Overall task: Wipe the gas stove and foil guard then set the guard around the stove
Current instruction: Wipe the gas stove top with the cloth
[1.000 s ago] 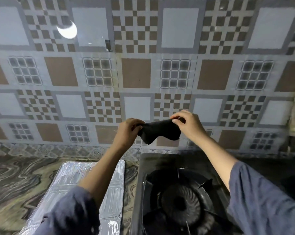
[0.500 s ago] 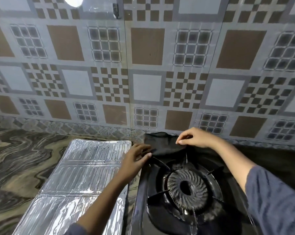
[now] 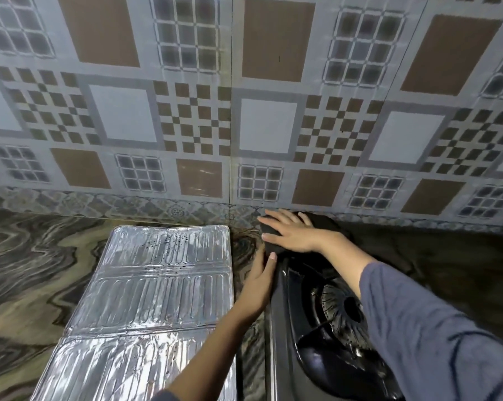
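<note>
Covering dark cloth: right hand

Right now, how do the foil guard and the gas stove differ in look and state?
The foil guard is shiny silver with ribbed panels; the gas stove is dark and glossy. The guard lies flat and folded on the counter, untouched; the stove has the right hand pressing a dark cloth on its back corner and the left hand at its side. Both sit side by side below the tiled wall.

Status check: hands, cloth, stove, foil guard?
Right hand flat on dark cloth, stove's back-left corner. Left hand against stove's left edge. Silver foil guard flat on counter, unobstructed.
</note>
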Available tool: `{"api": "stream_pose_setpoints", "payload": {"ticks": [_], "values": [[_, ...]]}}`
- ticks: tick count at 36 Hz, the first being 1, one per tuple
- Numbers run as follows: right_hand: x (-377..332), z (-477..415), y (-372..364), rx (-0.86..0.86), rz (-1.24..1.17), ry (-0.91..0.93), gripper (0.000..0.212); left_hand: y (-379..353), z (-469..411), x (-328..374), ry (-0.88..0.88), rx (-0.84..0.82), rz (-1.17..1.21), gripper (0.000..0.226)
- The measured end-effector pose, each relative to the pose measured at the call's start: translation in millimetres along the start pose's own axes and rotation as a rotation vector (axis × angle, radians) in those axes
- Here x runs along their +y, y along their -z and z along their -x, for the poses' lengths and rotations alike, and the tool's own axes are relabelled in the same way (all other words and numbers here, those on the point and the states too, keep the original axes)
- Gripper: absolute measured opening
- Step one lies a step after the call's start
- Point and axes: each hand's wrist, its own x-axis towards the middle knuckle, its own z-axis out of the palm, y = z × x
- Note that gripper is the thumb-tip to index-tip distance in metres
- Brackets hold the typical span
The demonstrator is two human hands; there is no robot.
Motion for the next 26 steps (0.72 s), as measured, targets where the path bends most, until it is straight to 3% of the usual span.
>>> {"api": "stream_pose_setpoints", "payload": {"ticks": [9,21,26], "values": [[9.3,1.8,3.4,0.060,-0.013,0.048,0.060,1.3,-10.2,-2.2,0.005,0.027,0.001,0.047],[35.6,4.1,14.8,-0.061,-0.036,0.125,0.065,-11.3,-24.6,9.8,0.022,0.105,0.060,0.042],[49.1,8.3,16.6,-0.087,-0.056,0.124,0.069,-10.8,-33.3,8.4,0.048,0.142,-0.046,0.046]]}}
